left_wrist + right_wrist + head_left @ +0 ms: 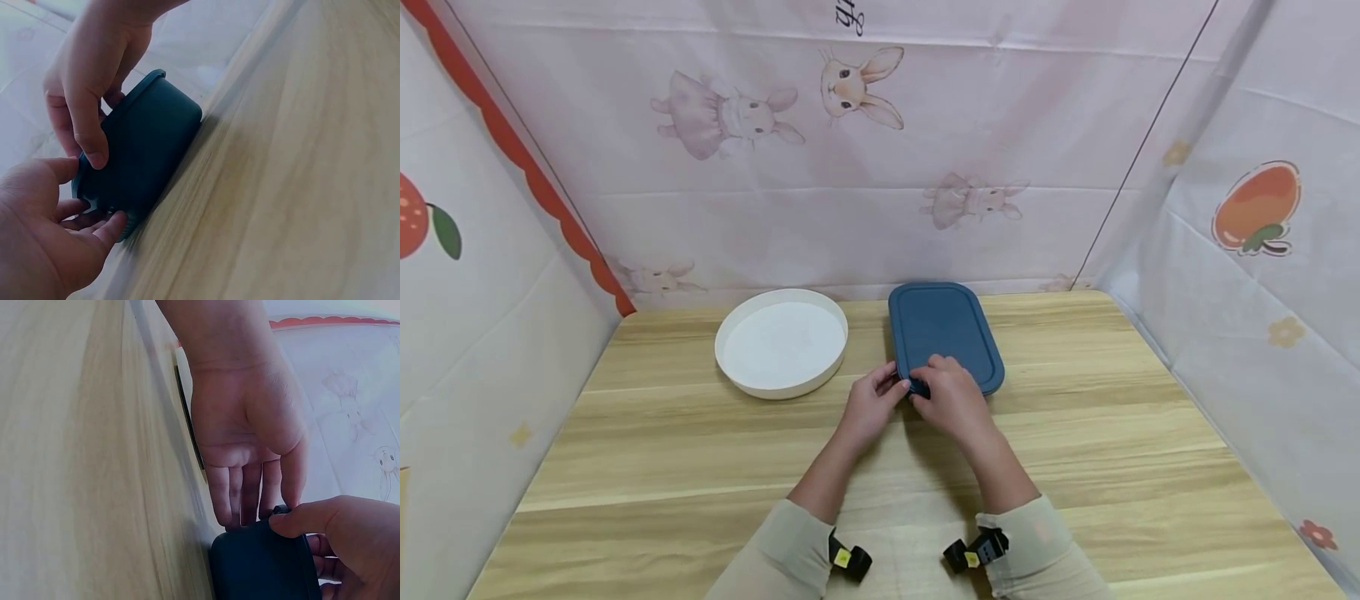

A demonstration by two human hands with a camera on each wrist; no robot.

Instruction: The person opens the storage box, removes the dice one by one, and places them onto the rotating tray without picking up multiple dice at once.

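A dark blue rectangular food container [940,325] with a matching lid stands at the back of the table, flat on its base. My left hand [870,407] is at its near left corner, thumb by the lid rim and fingers against the side wall. From above, my right hand [951,398] reaches over the near edge, its thumb on the front wall below the rim and its fingers over the lid. In the left wrist view the container's wall [147,140] shows between the hands and the table. The lid looks seated on the container.
A round white shallow dish [782,387] stands to the left of the container on the wooden table [700,492]. Printed cloth [850,167] hangs close behind the table and along both sides. Small black wrist cameras sit at both cuffs.
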